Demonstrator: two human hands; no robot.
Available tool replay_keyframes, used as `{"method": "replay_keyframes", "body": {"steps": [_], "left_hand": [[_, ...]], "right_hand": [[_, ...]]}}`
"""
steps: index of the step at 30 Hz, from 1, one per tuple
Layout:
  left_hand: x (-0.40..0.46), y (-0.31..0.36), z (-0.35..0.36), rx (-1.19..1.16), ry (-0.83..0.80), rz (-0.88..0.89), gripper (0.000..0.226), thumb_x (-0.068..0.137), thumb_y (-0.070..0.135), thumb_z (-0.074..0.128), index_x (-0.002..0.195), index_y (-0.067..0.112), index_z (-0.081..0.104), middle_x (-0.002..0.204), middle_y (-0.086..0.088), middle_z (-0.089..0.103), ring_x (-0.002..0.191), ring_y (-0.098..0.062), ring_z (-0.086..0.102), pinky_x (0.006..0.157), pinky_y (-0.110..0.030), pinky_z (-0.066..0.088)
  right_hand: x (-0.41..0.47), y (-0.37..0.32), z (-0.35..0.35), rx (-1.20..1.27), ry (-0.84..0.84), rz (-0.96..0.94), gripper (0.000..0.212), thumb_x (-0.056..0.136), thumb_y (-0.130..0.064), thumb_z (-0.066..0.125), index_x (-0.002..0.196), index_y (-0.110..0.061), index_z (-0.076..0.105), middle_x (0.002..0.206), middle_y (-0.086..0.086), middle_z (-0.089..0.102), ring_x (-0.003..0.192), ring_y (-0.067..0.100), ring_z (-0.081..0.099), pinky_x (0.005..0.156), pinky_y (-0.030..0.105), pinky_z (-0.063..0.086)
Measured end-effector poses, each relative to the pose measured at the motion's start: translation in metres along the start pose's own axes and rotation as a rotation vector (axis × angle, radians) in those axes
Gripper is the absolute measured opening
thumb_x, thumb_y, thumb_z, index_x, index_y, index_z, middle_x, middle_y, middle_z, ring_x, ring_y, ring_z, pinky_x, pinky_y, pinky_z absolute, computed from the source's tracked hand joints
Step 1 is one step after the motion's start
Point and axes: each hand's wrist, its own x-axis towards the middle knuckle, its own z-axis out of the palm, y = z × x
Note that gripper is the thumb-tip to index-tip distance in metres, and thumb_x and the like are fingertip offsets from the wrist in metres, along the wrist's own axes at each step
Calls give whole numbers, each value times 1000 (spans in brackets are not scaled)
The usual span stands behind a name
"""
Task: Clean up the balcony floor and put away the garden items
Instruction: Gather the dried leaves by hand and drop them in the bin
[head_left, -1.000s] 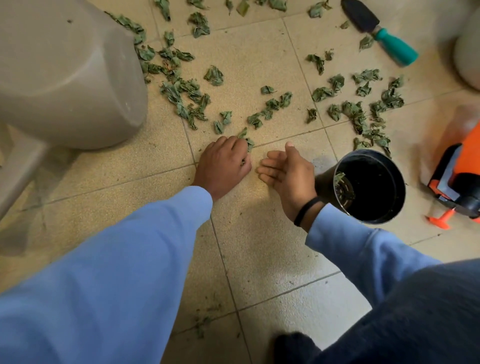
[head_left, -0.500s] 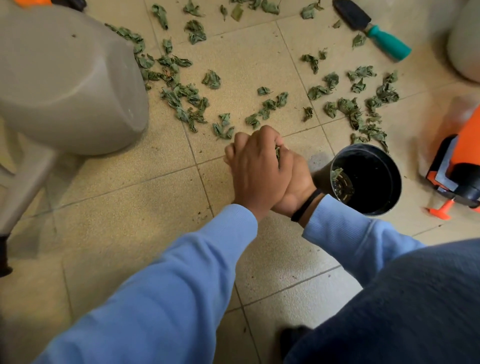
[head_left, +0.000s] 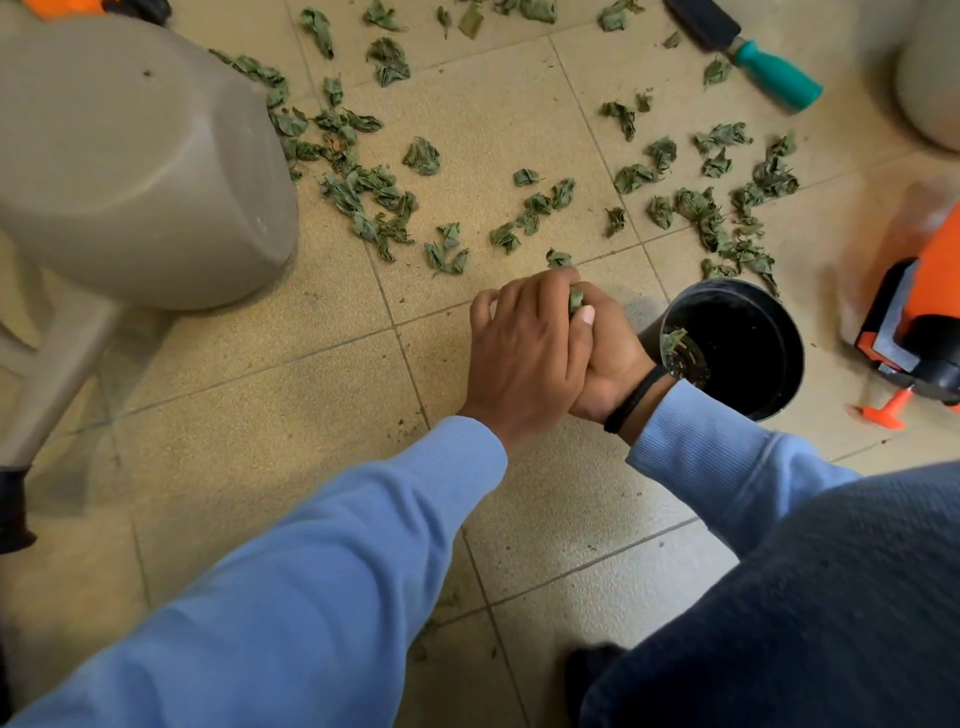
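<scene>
Leaves are being squeezed between the left hand, curled on top, and the right hand, cupped under it, just beside the black pot, while more leaves are lying on the tiled floor.

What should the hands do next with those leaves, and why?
Probably carry them right and drop them into the black pot. The left hand and right hand are cupped together around dried leaves, and the open pot lies right beside them.

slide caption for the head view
Both hands cup dried leaves beside a black pot on the leaf-strewn tiles.
</scene>
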Motion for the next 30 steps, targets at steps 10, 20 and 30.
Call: {"method": "replay_keyframes", "body": {"steps": [10, 20, 30], "left_hand": [[-13, -24, 1, -284, 171, -260, 47, 103, 48, 38, 131, 14, 57, 105, 2, 67, 94, -18, 63, 88, -48, 49], [-11, -114, 1, 158, -26, -358, 117, 69, 90, 57, 160, 31, 12, 166, -25, 3, 153, -46, 5, 122, -60, 7], [93, -141, -5, -25, 3, -460, 87, 79, 87, 44, 153, 45, 27, 167, -13, 10, 154, -40, 6, 123, -62, 8]], "right_hand": [[15, -5, -5, -64, 210, -37, 48, 104, -46, 34, 70, -15, 50, 48, -7, 34, 36, 5, 28, 32, 16, 15], [21, 2, -33, -253, 542, -303, 29, 95, -26, 39, 67, -18, 39, 54, -1, 34, 35, 9, 27, 35, 15, 18], [20, 13, -37, -364, 564, -292, 20, 93, -19, 47, 73, -17, 44, 57, 1, 41, 38, 11, 31, 34, 17, 20]]}}
